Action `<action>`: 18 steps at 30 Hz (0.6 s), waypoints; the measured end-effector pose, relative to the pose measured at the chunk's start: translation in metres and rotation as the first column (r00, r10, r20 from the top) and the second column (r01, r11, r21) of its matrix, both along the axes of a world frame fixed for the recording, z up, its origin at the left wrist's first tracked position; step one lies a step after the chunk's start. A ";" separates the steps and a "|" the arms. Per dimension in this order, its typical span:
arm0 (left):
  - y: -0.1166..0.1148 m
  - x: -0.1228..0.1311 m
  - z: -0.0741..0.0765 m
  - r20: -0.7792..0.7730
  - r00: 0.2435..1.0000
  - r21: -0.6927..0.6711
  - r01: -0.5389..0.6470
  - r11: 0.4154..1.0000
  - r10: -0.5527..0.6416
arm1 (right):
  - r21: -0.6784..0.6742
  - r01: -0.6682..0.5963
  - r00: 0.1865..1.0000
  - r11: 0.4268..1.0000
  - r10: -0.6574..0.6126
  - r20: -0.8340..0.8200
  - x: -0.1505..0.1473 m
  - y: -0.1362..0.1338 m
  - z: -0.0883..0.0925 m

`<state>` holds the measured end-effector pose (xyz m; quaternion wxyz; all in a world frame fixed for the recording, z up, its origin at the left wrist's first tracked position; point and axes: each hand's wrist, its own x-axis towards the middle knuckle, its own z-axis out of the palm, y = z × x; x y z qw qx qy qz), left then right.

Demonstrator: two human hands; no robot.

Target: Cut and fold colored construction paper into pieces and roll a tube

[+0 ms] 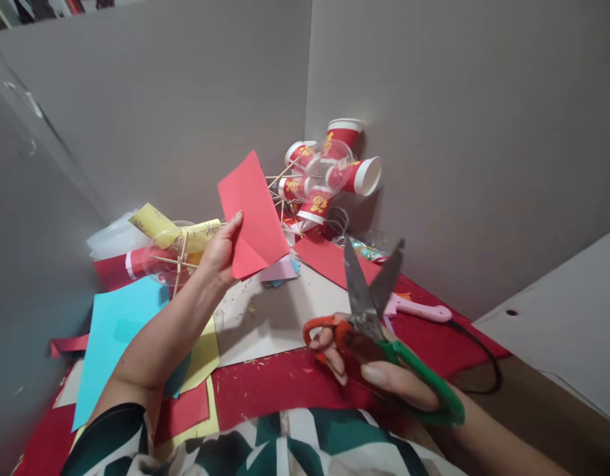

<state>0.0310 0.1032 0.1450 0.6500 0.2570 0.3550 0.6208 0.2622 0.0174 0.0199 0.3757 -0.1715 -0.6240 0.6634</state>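
My left hand (221,252) pinches a piece of red paper (255,215) by its left edge and holds it up above the white board (280,311). The paper has a crease near its lower corner. In my right hand (384,377) is a pair of scissors (367,317) with one orange and one green handle loop. Their blades are spread apart and point upward, clear of the paper. Another red paper sheet (329,258) lies at the back of the board, close to small lilac paper (279,269).
A wheel of red paper cups (357,175) on sticks leans at the back corner. A pink glue gun (424,309) with a black cord lies right. Left are blue paper (116,330), yellow paper (203,357) and a second stick wheel (180,261). Grey walls (434,99) enclose the table.
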 end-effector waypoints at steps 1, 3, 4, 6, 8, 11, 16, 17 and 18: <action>0.003 0.001 -0.003 0.011 1.000 -0.007 0.007 1.000 -0.007 | 0.004 0.028 0.999 1.000 -0.029 0.030 -0.001 -0.003 -0.002; 0.009 0.001 -0.008 0.027 1.000 -0.023 -0.005 1.000 0.005 | -0.021 0.067 0.995 0.998 -0.065 0.082 -0.005 -0.007 -0.003; 0.011 0.001 -0.010 0.031 0.999 -0.035 -0.020 0.999 0.021 | -0.053 0.075 0.992 0.996 -0.070 0.101 -0.007 -0.009 -0.002; 0.015 -0.001 -0.014 0.031 0.998 -0.058 -0.045 0.997 0.047 | -0.112 0.069 0.992 0.991 -0.057 0.110 -0.014 -0.011 0.000; 0.017 -0.003 -0.016 0.026 0.998 -0.068 -0.059 0.996 0.061 | -0.145 0.057 0.996 0.988 -0.046 0.079 -0.022 -0.012 0.001; 0.019 -0.005 -0.019 0.030 0.997 -0.085 -0.064 0.994 0.067 | -0.174 0.014 0.998 0.985 -0.004 0.058 -0.030 -0.011 -0.001; 0.024 -0.008 -0.025 0.036 0.996 -0.085 -0.081 0.993 0.084 | -0.217 -0.033 0.993 0.976 0.057 0.102 -0.036 -0.006 -0.005; 0.025 -0.008 -0.026 0.031 0.995 -0.087 -0.089 0.992 0.092 | -0.220 -0.040 0.991 0.975 0.066 0.113 -0.036 -0.006 -0.005; 0.026 -0.008 -0.026 0.026 0.995 -0.088 -0.097 0.991 0.099 | -0.219 -0.043 0.990 0.975 0.072 0.125 -0.036 -0.005 -0.005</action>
